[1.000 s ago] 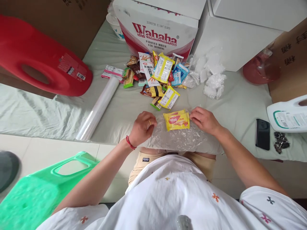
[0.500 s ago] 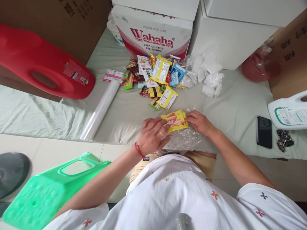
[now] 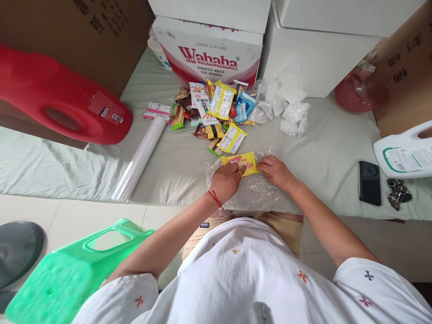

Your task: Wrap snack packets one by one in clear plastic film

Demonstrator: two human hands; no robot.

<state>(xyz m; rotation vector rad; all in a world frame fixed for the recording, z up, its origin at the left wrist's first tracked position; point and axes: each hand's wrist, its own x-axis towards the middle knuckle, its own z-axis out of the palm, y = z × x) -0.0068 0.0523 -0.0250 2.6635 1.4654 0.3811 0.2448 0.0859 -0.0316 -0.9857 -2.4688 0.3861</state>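
Note:
A yellow wafer packet [image 3: 249,158] lies flat on a sheet of clear plastic film [image 3: 253,193] in front of me. My left hand [image 3: 227,181] is curled over the packet's left and lower part, fingertips pressed on it and hiding some of its print. With closed fingertips, my right hand [image 3: 275,171] grips the packet's right end, beside crumpled film. Whether a second packet lies underneath cannot be seen. Just beyond is a heap of mixed snack packets [image 3: 221,100], with a yellow-edged white packet [image 3: 232,139] nearest my hands.
A roll of plastic film [image 3: 140,159] lies at left, near a red jug [image 3: 67,99]. Crumpled film bundles [image 3: 292,105] sit before white boxes. Behind the heap stands a Wahaha carton [image 3: 209,54]. Rightward are a phone [image 3: 370,183], keys [image 3: 399,193] and a white bottle [image 3: 405,153].
My left hand has moved from hovering at the packets' left onto their top. Two overlapping yellow packets showed before; now one shows, lying straighter. My right hand stays at the right end.

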